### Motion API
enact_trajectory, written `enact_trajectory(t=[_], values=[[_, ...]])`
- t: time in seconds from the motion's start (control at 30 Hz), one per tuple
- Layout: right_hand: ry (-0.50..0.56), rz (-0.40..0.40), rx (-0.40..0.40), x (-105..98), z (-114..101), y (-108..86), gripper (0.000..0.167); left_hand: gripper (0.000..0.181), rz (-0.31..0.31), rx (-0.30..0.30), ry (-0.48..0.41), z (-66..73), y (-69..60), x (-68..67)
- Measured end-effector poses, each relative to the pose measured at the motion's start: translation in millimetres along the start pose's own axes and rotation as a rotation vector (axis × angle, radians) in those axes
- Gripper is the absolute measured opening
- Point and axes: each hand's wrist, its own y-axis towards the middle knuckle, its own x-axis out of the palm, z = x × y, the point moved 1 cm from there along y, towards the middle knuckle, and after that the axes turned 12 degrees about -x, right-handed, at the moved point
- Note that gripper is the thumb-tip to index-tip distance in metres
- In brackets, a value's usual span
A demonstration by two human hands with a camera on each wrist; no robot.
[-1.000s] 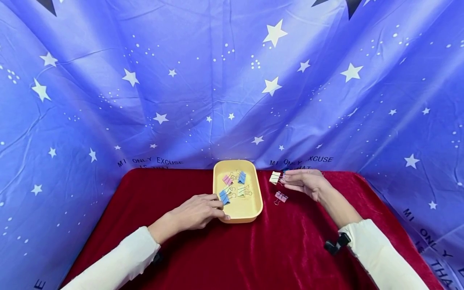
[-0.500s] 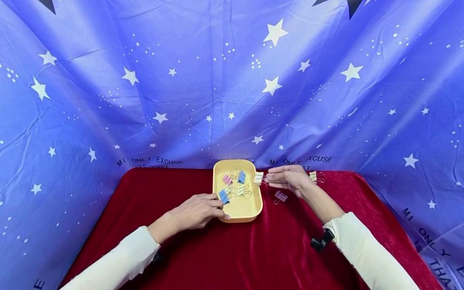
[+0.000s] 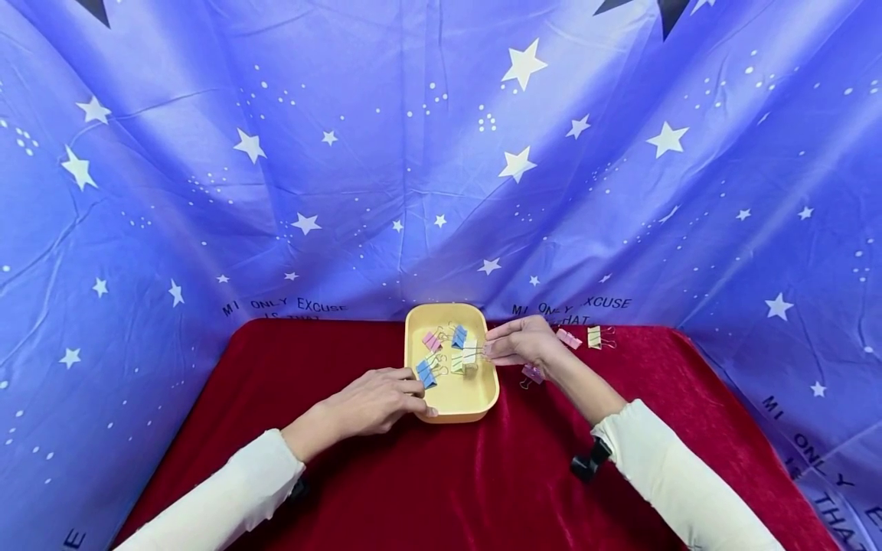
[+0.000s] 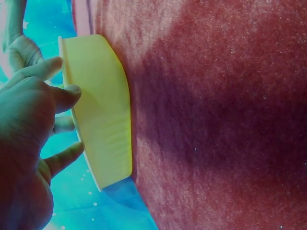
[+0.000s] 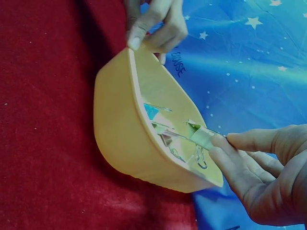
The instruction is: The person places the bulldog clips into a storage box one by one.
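Observation:
The yellow tray (image 3: 458, 405) holds several binder clips, among them a pink clip (image 3: 432, 341) and two blue clips, one (image 3: 459, 337) at the back and one (image 3: 426, 374) by the left wall. My left hand (image 3: 375, 400) grips the tray's left rim; in the left wrist view the fingers of my left hand (image 4: 29, 110) lie on that rim. Over the right rim, my right hand (image 3: 524, 342) pinches a pale clip (image 3: 470, 350) by its wire handles. In the right wrist view my right hand (image 5: 268, 172) holds that clip (image 5: 202, 137) inside the tray.
Right of the tray on the red cloth (image 3: 441, 482) lie a purple clip (image 3: 533, 373), partly hidden by my right hand, a pink clip (image 3: 569, 338) and a pale yellow clip (image 3: 596, 337). Behind the table hangs a blue star-printed curtain (image 3: 386, 153).
My right hand has carried the pale clip leftward, from the cloth right of the tray to above its inside. The pink and yellow clips behind that hand came into view. My left hand has stayed put.

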Motion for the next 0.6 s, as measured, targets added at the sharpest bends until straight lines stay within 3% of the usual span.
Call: enact_trajectory(t=[0.6], values=[[-0.179, -0.012, 0.023, 23, 6, 0.5, 0.045, 0.038, -0.005, -0.008, 0.019, 1.3, -0.3, 0.2]])
